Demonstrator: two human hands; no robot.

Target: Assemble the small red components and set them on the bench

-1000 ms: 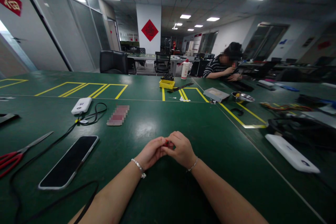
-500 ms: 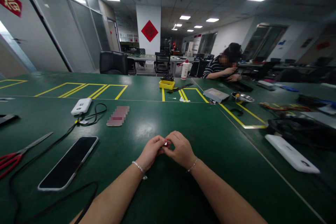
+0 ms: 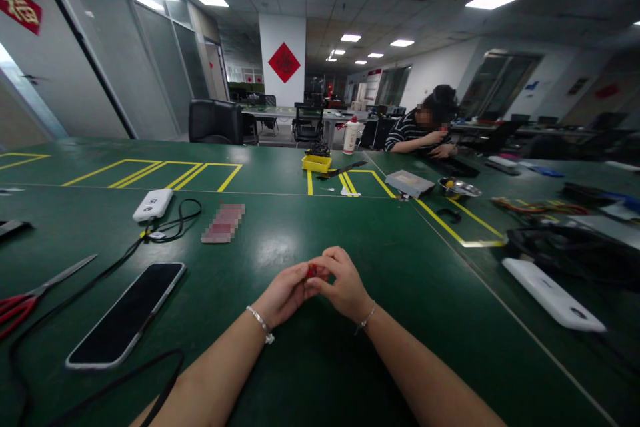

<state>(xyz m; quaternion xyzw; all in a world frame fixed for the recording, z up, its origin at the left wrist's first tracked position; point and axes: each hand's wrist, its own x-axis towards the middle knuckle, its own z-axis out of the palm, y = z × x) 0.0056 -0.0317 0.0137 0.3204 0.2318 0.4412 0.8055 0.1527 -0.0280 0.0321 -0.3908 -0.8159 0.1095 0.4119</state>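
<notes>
Just above the green table (image 3: pixel 260 227), my left hand (image 3: pixel 286 293) and my right hand (image 3: pixel 344 285) meet at the fingertips. Between them they pinch a small red object (image 3: pixel 312 271), mostly covered by the fingers, so its kind is not clear. Both hands are closed on it, the right with thumb and forefinger, the left from the other side. To the left of my left forearm lies a smartphone (image 3: pixel 127 313) with a dark screen and a pale case.
On the left lie red-handled scissors (image 3: pixel 45 290), a white power bank (image 3: pixel 153 205) and a black cable (image 3: pixel 107 268). Further back stand a yellow tray (image 3: pixel 316 164) and a white bottle (image 3: pixel 351 135). Another white device (image 3: pixel 553 293) lies right. A person (image 3: pixel 420 127) sits across the table.
My left hand has rolled more palm-up, and the red object shows redder between the fingers, where a pale glint showed before. The camera view has shifted slightly.
</notes>
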